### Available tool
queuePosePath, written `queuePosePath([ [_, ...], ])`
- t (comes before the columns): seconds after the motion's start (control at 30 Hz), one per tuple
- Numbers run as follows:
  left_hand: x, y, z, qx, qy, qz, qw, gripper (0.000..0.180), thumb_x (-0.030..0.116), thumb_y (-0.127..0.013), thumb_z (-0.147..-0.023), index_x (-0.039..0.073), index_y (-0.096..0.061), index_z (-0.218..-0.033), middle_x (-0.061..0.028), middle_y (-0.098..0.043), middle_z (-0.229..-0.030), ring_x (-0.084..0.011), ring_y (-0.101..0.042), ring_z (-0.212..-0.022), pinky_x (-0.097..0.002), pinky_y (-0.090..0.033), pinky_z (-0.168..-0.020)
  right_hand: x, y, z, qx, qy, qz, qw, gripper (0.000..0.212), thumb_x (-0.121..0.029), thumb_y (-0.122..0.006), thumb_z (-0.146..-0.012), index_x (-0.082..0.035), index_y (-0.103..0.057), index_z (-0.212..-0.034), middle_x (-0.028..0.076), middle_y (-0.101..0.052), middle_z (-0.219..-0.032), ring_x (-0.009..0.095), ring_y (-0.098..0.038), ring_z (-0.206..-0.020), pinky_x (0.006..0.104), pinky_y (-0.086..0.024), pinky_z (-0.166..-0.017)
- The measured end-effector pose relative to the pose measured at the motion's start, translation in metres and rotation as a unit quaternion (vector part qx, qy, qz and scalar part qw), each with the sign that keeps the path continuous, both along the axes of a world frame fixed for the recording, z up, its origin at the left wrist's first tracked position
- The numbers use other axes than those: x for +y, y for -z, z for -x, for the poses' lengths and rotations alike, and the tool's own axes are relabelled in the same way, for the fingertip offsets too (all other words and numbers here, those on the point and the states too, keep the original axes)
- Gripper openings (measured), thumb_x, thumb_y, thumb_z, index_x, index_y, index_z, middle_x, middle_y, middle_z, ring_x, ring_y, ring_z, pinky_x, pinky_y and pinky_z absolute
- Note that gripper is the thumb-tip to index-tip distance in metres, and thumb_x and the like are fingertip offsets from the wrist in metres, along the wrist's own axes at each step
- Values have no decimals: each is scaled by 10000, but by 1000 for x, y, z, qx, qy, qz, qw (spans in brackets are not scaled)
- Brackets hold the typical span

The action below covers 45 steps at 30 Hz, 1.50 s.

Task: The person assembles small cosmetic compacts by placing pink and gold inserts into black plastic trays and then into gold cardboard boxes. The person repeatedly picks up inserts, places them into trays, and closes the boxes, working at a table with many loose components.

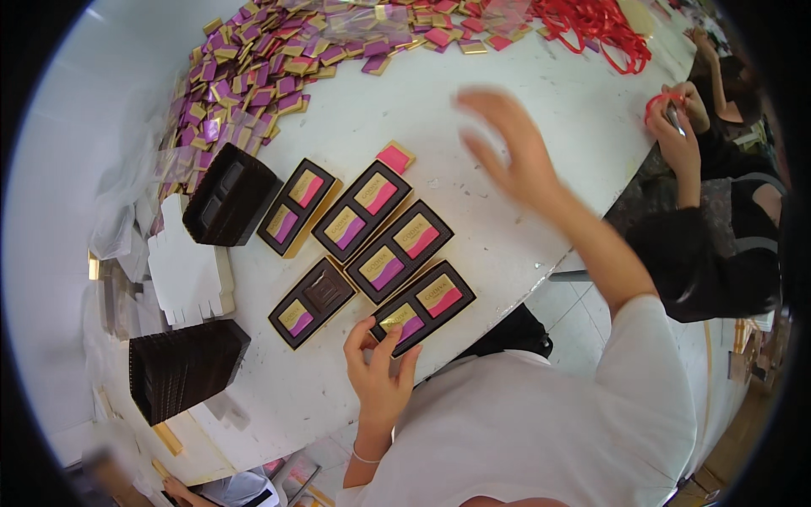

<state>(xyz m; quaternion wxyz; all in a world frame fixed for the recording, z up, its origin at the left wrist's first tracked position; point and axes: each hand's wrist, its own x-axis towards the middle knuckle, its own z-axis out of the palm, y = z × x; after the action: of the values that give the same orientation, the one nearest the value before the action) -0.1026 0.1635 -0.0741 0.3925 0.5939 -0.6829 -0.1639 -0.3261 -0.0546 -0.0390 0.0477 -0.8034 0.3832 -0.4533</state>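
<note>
My left hand (pixel 380 372) is at the left end of the nearest chocolate box (pixel 421 308), its fingers closed around that end. One fingertip rests on the purple-and-gold wrapped square (pixel 401 321) inside; a pink-and-gold square (pixel 440 296) fills the box's other slot. Over the table, my right hand (pixel 515 152) is blurred by motion, fingers apart, with nothing visible in it. More dark-lined boxes (pixel 400 252) lie close by, most holding one purple and one pink square. In the leftmost near box (pixel 312 302), one slot is bare. A loose pink-and-gold square (pixel 395 157) touches the farthest box.
A large heap of wrapped squares (pixel 245 76) covers the far left of the white table (pixel 507 253). Red ribbons (pixel 591 29) lie at the far right. Stacked dark trays (pixel 190 367) and white folded card (pixel 190 262) stand left. A co-worker's hands (pixel 680 127) hold something red.
</note>
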Motion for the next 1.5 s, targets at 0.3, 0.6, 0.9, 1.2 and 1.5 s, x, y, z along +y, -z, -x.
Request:
queuePosePath([
  [0.3,1,-4,-1,0,4,-9,1000,386,88,-734,-698,39,-585,-1050,-136,-423,-1212,-212,-449,-769,-317,-402,-694,-188,42,3,250,220,-57,941,229,-166,-583,-833,-48,-623,-1025,143,-637,-955,338,-586,-910,417,-478,-745],
  [0.6,8,-2,-6,41,-28,54,997,454,128,-710,-727,25,-527,-1129,-146,-426,-1170,-187,-459,-759,-311,-416,-717,-82,-20,-21,-383,-133,-382,831,210,-163,-562,-873,25,-654,-894,63,-645,-779,113,-579,-699,258,-469,-679],
  [0.9,-8,-42,-16,421,-24,-15,906,435,126,-548,-898,-16,-409,-1285,-95,-559,-1087,-122,-534,-779,-255,-444,-666,94,-46,-95,-24,-356,-535,766,206,-154,-607,-881,23,-634,-982,65,-632,-869,111,-562,-765,266,-455,-675],
  [1.2,18,-57,-52,608,205,-272,717,407,113,-564,-902,11,-440,-1276,-40,-567,-932,-104,-541,-790,-249,-441,-630,128,-31,-104,45,-491,107,864,245,-80,-686,-689,-30,-650,-926,83,-595,-895,230,-573,-807,321,-453,-640],
  [1.5,-2,-49,-85,-39,-100,-77,991,731,283,-712,-761,48,-366,-1360,-162,-327,-1401,-324,-346,-1272,-417,-313,-1023,85,-9,-141,265,-285,84,917,117,-73,-607,-738,11,-584,-815,82,-479,-841,234,-511,-787,324,-424,-680],
])
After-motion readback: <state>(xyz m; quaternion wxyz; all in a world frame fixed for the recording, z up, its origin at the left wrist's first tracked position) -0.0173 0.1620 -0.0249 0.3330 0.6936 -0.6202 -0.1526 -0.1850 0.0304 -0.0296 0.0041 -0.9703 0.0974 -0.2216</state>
